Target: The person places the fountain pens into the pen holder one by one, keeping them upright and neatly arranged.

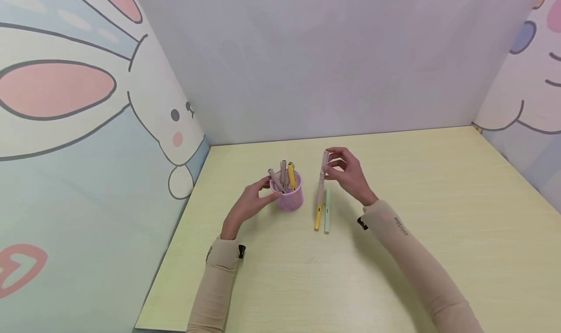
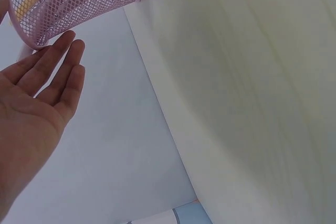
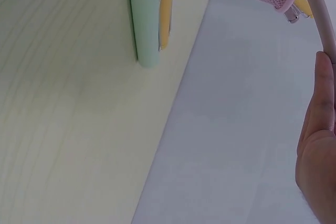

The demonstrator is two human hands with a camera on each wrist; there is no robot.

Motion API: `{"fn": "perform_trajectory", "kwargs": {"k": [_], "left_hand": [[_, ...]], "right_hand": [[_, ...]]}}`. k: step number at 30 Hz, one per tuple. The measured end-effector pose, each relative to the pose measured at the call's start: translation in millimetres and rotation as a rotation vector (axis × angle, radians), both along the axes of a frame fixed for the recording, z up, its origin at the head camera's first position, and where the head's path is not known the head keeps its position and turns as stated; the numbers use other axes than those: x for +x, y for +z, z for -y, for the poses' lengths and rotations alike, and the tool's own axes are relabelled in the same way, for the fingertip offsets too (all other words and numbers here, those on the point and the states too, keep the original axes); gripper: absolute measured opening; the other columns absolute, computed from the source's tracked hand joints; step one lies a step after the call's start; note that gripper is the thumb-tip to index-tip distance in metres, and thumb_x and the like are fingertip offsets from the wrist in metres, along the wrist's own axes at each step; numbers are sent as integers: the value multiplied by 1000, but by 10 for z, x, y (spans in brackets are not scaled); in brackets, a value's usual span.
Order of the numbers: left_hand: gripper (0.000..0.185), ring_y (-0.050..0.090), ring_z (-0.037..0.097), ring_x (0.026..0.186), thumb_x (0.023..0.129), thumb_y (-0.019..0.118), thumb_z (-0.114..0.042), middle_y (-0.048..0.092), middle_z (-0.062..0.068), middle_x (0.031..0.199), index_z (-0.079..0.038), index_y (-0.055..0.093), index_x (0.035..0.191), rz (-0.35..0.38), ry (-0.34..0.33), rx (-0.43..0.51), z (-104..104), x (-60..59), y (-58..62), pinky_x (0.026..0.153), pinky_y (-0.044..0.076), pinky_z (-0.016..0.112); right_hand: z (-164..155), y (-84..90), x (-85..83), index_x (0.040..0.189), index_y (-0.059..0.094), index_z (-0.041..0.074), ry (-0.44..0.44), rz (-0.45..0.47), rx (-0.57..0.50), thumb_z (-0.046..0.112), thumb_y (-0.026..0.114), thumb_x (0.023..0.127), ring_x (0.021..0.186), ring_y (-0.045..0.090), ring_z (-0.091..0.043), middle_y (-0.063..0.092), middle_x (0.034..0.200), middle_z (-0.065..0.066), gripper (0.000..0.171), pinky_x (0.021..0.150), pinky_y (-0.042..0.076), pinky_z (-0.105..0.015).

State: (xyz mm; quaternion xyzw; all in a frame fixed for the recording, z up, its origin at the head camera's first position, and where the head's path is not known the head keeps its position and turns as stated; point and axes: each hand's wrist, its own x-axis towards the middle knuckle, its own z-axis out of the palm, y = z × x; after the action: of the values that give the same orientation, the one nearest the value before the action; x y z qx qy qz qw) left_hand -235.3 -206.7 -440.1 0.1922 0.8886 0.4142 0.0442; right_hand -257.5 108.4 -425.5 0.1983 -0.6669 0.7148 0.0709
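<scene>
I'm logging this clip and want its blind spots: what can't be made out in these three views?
- Head view: lower parts of the pens standing in the pink mesh cup are hidden by its wall.
- Left wrist view: the left hand lies near the cup; contact cannot be told, and the cup is cut by the top edge.
- Right wrist view: the right hand is cut by the right edge; its grip on the pink pen is out of frame.

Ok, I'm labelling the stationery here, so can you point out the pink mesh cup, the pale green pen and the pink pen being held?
pink mesh cup (image 1: 290,200), head view, front of its wall.
pale green pen (image 1: 326,211), head view, mid-barrel, lying on the table.
pink pen (image 1: 322,181), head view, mid-barrel, below the right hand's fingertips.
</scene>
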Motion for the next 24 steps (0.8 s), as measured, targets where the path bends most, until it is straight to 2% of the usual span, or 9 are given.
{"fn": "perform_trajectory", "kwargs": {"k": [14, 24], "left_hand": [[74, 55, 32, 130, 100, 69, -43, 62, 14, 136, -5, 42, 157, -3, -2, -4, 12, 3, 13, 109, 41, 58], [76, 54, 32, 132, 100, 69, -45, 62, 15, 138, -4, 41, 158, 1, 7, -19, 12, 4, 11, 110, 40, 58]], "right_hand": [[200, 69, -97, 139, 48, -12, -8, -46, -40, -16, 62, 94, 92, 63, -22, 54, 114, -27, 48, 73, 62, -37], [333, 140, -123, 138, 49, -11, -29, -61, -64, -15, 62, 94, 92, 63, -22, 54, 114, -24, 47, 74, 62, -37]]}}
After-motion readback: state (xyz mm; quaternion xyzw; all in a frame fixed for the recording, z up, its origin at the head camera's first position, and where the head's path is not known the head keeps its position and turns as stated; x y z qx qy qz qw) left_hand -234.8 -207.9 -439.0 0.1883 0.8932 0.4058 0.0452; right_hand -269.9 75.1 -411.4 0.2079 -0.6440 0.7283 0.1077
